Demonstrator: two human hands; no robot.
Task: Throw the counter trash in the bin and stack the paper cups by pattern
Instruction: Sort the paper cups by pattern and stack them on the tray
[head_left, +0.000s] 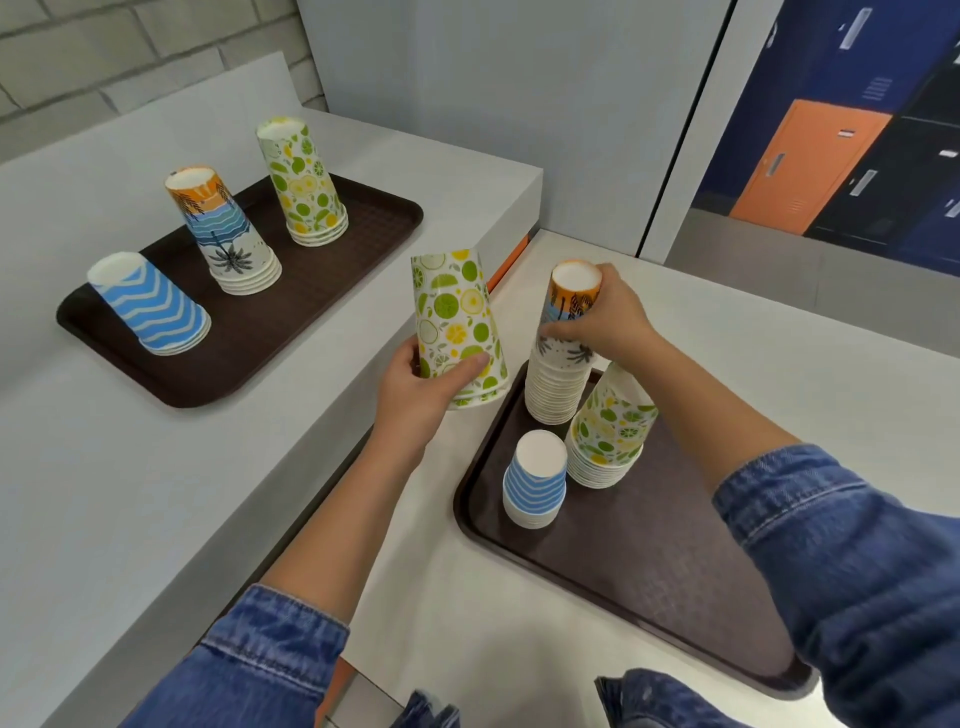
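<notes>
My left hand (423, 392) grips a small upside-down stack of lime-and-lemon cups (457, 327) in the air between the two counters. My right hand (605, 319) is closed on the top palm-sunset cup (571, 293) of a tall stack (556, 387) on the near brown tray (649, 561). That tray also carries a citrus stack (610, 431) and a short blue zigzag stack (535, 480). On the far tray (291, 322) stand a blue zigzag stack (153, 306), a palm-sunset stack (226, 231) and a citrus stack (304, 182).
The far tray rests on a higher grey counter (104, 493) at the left; the near tray lies on a lower white counter (779, 353). A brick wall is behind, and orange and blue lockers (810, 166) show at the right.
</notes>
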